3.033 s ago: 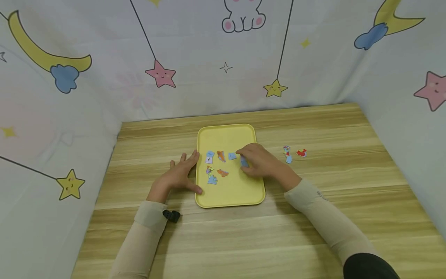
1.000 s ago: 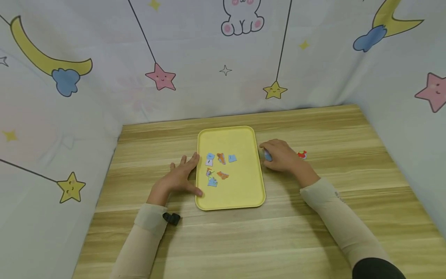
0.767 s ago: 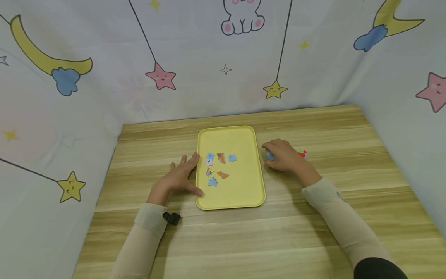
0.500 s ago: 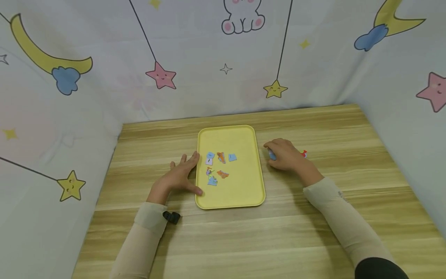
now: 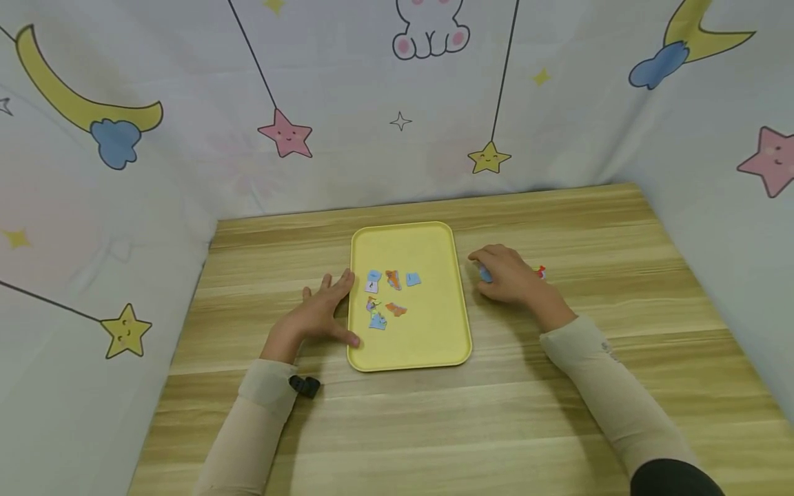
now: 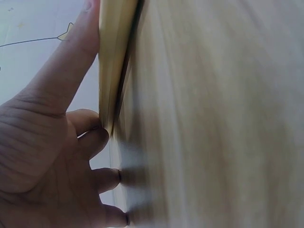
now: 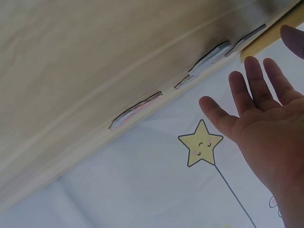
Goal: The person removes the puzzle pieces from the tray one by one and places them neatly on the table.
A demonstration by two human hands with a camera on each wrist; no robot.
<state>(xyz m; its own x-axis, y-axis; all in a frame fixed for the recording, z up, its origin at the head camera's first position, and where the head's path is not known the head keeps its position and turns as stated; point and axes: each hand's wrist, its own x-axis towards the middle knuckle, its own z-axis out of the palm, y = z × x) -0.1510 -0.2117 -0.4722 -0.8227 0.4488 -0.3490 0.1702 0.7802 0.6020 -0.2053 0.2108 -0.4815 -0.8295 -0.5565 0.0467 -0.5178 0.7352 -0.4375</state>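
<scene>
My left hand lies at the left edge of the yellow tray, fingers spread. Its thumb rests on the tray's rim, and the left wrist view shows fingertips against the tray's side. Right of the tray, my right hand is over a light blue puzzle piece, partly hidden under it. In the right wrist view, this hand's fingers are stretched out and look apart from the flat pieces on the table. A red piece shows partly behind the right wrist.
Several small printed pieces lie on the tray's left half, among them an orange piece and a blue piece. The wooden table is enclosed by a white cloth backdrop with printed stars and moons.
Over three seconds my right hand has moved right, from above the tray to the table beside it; a blue piece under it is now off the tray. The left hand has stayed put.
</scene>
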